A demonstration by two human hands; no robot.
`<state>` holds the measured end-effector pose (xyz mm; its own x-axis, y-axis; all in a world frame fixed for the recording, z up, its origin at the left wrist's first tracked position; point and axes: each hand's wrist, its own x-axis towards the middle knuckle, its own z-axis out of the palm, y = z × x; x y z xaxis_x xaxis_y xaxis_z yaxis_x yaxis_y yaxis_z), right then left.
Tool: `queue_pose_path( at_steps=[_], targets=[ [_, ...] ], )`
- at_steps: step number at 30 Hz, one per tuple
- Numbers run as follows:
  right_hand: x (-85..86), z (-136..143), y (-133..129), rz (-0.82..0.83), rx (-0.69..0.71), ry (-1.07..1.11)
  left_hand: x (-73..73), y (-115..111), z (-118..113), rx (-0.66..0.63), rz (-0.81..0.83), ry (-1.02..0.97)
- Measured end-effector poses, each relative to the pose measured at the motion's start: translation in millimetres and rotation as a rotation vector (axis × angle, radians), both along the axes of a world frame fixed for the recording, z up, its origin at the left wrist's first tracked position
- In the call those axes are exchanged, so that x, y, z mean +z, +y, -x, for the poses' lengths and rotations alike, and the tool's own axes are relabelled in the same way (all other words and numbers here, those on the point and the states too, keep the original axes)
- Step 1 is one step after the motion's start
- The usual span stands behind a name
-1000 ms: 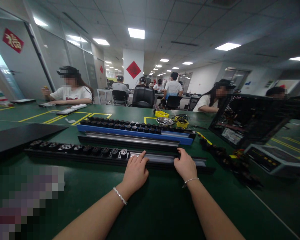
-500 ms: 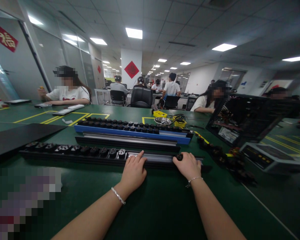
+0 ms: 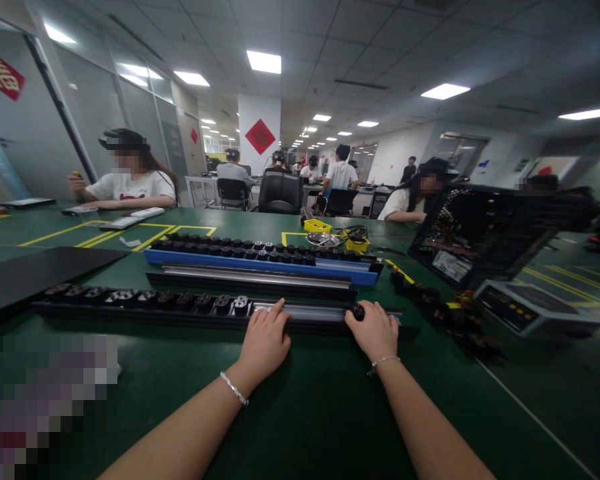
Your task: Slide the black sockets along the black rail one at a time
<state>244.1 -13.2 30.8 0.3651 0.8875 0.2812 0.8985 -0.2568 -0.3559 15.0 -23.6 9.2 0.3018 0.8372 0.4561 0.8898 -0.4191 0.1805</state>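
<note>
Head view gives us, largest first, a green table (image 3: 300, 427) marked with yellow lines. One seated person (image 3: 143, 188) is at its far left side, and another (image 3: 403, 205) is at the far right, partly behind an open computer case (image 3: 485, 233). A dark flat panel (image 3: 50, 273) lies at our left.

Crossing in front of us is a black rail (image 3: 325, 316); the task's thing lies here, just beyond the table's bare near part. Behind it we see a second dark rail (image 3: 255, 279), then a blue rail (image 3: 255, 261) carrying rows of dark pieces. A grey metal box (image 3: 555, 310) sits to the right, near a string of dark parts (image 3: 450, 317) too dim to make out. Farther back stand a metal bowl (image 3: 323, 239) and two yellow bins (image 3: 317, 227).

Our left hand (image 3: 266, 339) holds nothing, its fingers laid on the black rail, thumb apart from the fingertips. Our right hand (image 3: 375, 331) has thumb and fingers clamped on a small black piece (image 3: 359, 311) at the rail's channel. Ten or so round pieces (image 3: 205, 301) fill the rail's left part, well apart from that piece.
</note>
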Motion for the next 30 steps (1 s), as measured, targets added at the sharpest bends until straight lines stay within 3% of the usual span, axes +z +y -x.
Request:
queue_pose_path(
  at_steps=[30],
  targets=[
    [-2.1,-11.2,1.2,-0.011,0.01,0.01,0.3,-0.3,0.1,0.005,0.005,-0.01]
  ],
)
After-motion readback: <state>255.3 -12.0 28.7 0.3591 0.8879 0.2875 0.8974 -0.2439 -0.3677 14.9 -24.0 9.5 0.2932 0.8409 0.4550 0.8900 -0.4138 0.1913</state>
